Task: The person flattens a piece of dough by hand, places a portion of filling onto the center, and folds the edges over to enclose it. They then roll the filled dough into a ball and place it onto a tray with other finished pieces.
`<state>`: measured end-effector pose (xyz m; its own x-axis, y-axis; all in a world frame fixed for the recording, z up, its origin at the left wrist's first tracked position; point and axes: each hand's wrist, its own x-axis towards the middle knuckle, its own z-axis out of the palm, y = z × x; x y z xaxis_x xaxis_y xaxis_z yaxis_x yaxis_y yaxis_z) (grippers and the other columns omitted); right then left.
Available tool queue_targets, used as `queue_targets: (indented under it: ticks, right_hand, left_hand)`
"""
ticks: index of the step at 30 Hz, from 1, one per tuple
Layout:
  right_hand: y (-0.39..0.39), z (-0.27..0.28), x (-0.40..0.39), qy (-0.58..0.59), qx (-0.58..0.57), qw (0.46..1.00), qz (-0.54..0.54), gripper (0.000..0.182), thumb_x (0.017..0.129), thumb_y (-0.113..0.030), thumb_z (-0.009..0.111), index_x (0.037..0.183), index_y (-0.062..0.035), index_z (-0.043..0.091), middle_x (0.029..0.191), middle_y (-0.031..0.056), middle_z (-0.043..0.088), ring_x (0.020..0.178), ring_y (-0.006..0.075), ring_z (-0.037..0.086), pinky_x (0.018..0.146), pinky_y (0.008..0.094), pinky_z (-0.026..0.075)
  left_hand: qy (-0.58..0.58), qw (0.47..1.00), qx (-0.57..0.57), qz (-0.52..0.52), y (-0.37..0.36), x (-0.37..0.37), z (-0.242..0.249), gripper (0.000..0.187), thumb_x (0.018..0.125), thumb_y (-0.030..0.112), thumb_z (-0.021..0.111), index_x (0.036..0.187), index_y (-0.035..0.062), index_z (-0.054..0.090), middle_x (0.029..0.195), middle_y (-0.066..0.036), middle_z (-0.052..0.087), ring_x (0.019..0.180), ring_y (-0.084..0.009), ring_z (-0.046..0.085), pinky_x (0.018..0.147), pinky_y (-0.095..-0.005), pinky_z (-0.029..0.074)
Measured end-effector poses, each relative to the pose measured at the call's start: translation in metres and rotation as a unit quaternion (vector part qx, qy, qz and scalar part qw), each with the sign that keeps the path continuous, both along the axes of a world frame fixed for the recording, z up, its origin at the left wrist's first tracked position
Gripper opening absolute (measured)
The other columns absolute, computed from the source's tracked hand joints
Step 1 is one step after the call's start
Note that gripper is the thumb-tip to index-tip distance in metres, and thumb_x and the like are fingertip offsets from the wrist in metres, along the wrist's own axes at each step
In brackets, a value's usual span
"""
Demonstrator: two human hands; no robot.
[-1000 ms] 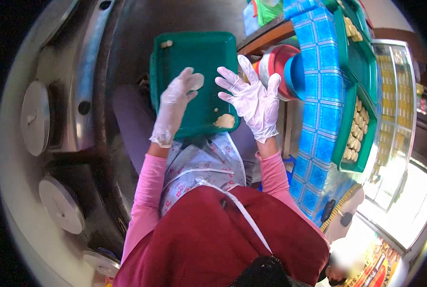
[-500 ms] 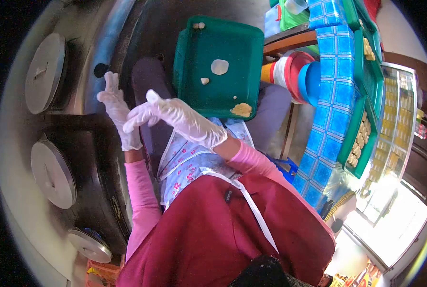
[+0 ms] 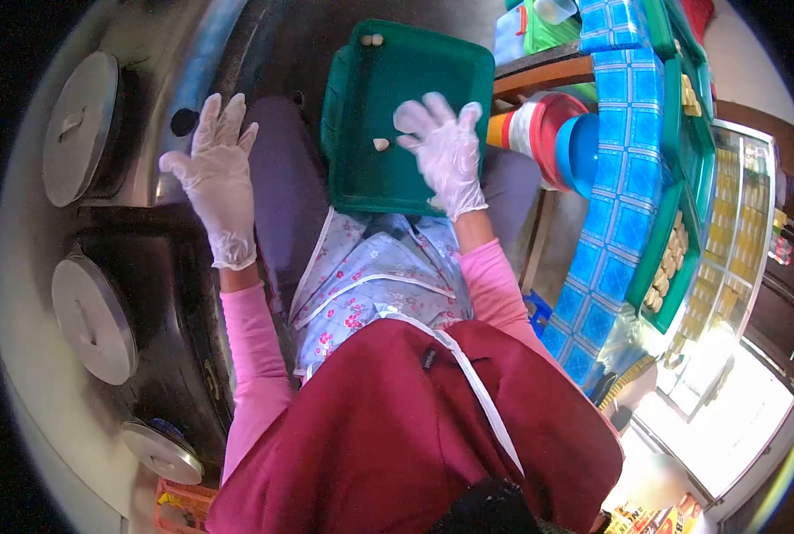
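My left hand [image 3: 217, 182], in a thin white glove, is raised left of the green tray [image 3: 406, 194] with its fingers spread and nothing in it. Over the right side of that tray is my right hand [image 3: 448, 160], gloved too, fingers apart. Its fingertips cover the place of a flat white dough disc [image 3: 407, 117], of which I make out only a pale part. A small pale dough lump [image 3: 381, 144] lies just left of the right hand. Two more small dough balls [image 3: 372, 40] sit at the tray's far left corner. The tray's near right part is hidden by the hand.
Several round metal lids [image 3: 94, 319] line the left side. To the right stand a red tub [image 3: 552, 133] and a blue tub [image 3: 579, 151], beside a blue tiled table [image 3: 606, 214]. Another green tray with rows of pale pieces [image 3: 668, 267] is on it.
My hands have moved apart from their crossed position. The right one has gone forward and right over the tray, the left has turned with fingers spread. The yellowish dough is now hidden.
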<state>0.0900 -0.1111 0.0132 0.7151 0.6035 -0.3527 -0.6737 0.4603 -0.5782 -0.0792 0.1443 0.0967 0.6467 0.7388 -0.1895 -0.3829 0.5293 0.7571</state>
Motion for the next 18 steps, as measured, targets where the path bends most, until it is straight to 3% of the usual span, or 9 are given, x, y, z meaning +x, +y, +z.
queue_targets:
  ticks: [2, 3, 5, 6, 8, 10, 11, 12, 18]
  right_hand:
    - [0.014, 0.013, 0.016, -0.238, -0.320, 0.910, -0.112, 0.071, 0.102, -0.057, 0.046, 0.150, -0.0052, 0.039, 0.147, 0.0284, 0.047, 0.131, 0.0425, 0.047, 0.103, 0.0513, 0.041]
    - [0.019, 0.005, 0.024, -0.374, -0.468, 0.793, -0.112, 0.068, 0.103, -0.052, 0.047, 0.152, -0.0062, 0.036, 0.148, 0.0290, 0.045, 0.132, 0.0431, 0.046, 0.103, 0.0522, 0.039]
    - [0.035, -0.013, 0.046, -0.582, -0.682, 0.433, -0.095, 0.066, 0.104, -0.041, 0.050, 0.157, -0.0083, 0.029, 0.150, 0.0301, 0.041, 0.133, 0.0443, 0.044, 0.105, 0.0539, 0.035]
    - [0.046, -0.023, 0.054, -0.610, -0.693, 0.376, -0.079, 0.076, 0.099, -0.039, 0.055, 0.161, -0.0102, 0.021, 0.157, 0.0330, 0.031, 0.139, 0.0482, 0.036, 0.108, 0.0594, 0.031]
    - [0.064, -0.032, 0.056, -0.669, -0.682, 0.291, -0.038, 0.074, 0.097, -0.027, 0.056, 0.161, -0.0126, 0.021, 0.155, 0.0358, 0.030, 0.136, 0.0517, 0.037, 0.106, 0.0627, 0.032]
    - [0.058, -0.083, 0.055, -0.754, -0.644, 0.125, 0.031, 0.075, 0.093, -0.018, 0.055, 0.161, -0.0146, 0.023, 0.155, 0.0368, 0.027, 0.135, 0.0534, 0.036, 0.106, 0.0644, 0.033]
    - [0.062, -0.087, 0.057, -0.747, -0.614, 0.255, 0.000, 0.077, 0.091, -0.014, 0.054, 0.161, -0.0152, 0.023, 0.156, 0.0389, 0.024, 0.135, 0.0540, 0.035, 0.106, 0.0657, 0.032]
    - [0.064, -0.091, 0.056, -0.716, -0.669, 0.198, 0.023, 0.071, 0.100, -0.029, 0.054, 0.162, -0.0228, 0.021, 0.156, 0.0354, 0.025, 0.136, 0.0498, 0.036, 0.106, 0.0630, 0.030]
    - [0.066, -0.043, 0.060, -0.686, -0.671, 0.277, 0.032, 0.088, 0.088, -0.015, 0.062, 0.163, -0.0185, 0.016, 0.156, 0.0343, 0.025, 0.136, 0.0493, 0.036, 0.106, 0.0631, 0.031]
  left_hand:
    - [0.026, 0.999, 0.026, 0.004, -0.008, 0.006, -0.012, 0.103, 0.092, 0.079, 0.031, 0.149, -0.0060, 0.039, 0.153, -0.030, 0.042, 0.143, -0.0359, 0.041, 0.116, -0.0479, 0.032]
    - [0.014, 1.000, 0.003, -0.001, -0.008, 0.008, -0.021, 0.099, 0.095, 0.076, 0.029, 0.147, -0.0065, 0.043, 0.151, -0.029, 0.045, 0.141, -0.0353, 0.043, 0.114, -0.0468, 0.034]
    - [0.026, 1.000, -0.010, -0.003, -0.013, 0.010, -0.032, 0.097, 0.096, 0.075, 0.029, 0.145, -0.0068, 0.045, 0.149, -0.029, 0.047, 0.141, -0.0350, 0.044, 0.113, -0.0463, 0.036]
    - [0.030, 0.999, -0.015, -0.003, -0.014, 0.012, -0.034, 0.097, 0.096, 0.075, 0.029, 0.144, -0.0070, 0.046, 0.148, -0.029, 0.047, 0.140, -0.0349, 0.045, 0.113, -0.0460, 0.037]
    - [0.024, 1.000, -0.010, 0.003, -0.014, 0.012, -0.036, 0.093, 0.097, 0.072, 0.032, 0.142, -0.0081, 0.048, 0.147, -0.029, 0.049, 0.139, -0.0351, 0.047, 0.113, -0.0450, 0.037]
    - [0.033, 0.999, 0.014, 0.011, -0.011, 0.005, -0.037, 0.091, 0.099, 0.070, 0.033, 0.141, -0.0086, 0.048, 0.147, -0.029, 0.049, 0.138, -0.0351, 0.048, 0.112, -0.0447, 0.038]
    - [0.040, 0.999, 0.017, 0.019, -0.007, 0.000, -0.037, 0.089, 0.100, 0.069, 0.033, 0.141, -0.0085, 0.049, 0.146, -0.029, 0.050, 0.138, -0.0351, 0.049, 0.112, -0.0446, 0.038]
    - [0.041, 0.998, 0.021, 0.032, -0.002, -0.002, -0.040, 0.087, 0.100, 0.068, 0.033, 0.140, -0.0083, 0.050, 0.145, -0.029, 0.051, 0.137, -0.0351, 0.049, 0.112, -0.0446, 0.038]
    - [0.077, 0.994, 0.041, 0.058, -0.009, 0.003, -0.046, 0.070, 0.107, 0.054, 0.035, 0.137, -0.0062, 0.054, 0.139, -0.023, 0.059, 0.135, -0.0334, 0.053, 0.112, -0.0431, 0.038]
